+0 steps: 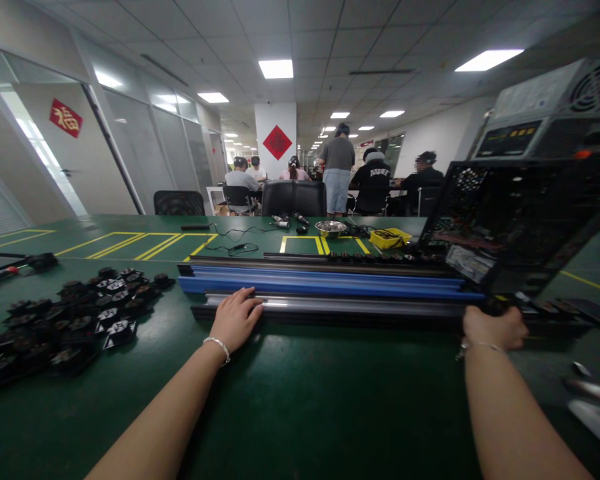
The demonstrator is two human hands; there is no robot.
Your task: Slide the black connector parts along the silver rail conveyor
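At the near edge of a bundle of long profiles, the left hand (233,321) lies with its fingers extended and slightly parted, pressed flat over the grey metallic profile (350,304) close to its left end. The right hand (495,328) is curled at the right end of the same profile; its fingertips are hidden, so whether they grip it cannot be told. A bracelet (219,348) circles the left wrist, another the right.

Directly behind the grey profile, and parallel to it, runs a blue profile (330,283), with darker lengths beyond and a row of small black parts (380,258) along the back. To the left, well apart from the bundle, black fittings (120,307) lie heaped, several with white markings. Behind the right hand stands an opened computer case (464,200), tilted in view, bearing a grey box with a round fan grille (597,85).

Farther across the green table (300,407) are a metal bowl (331,227), a yellow tray (390,239) and loose black cables. Beyond the table, several people occupy the background, one standing, the others seated.
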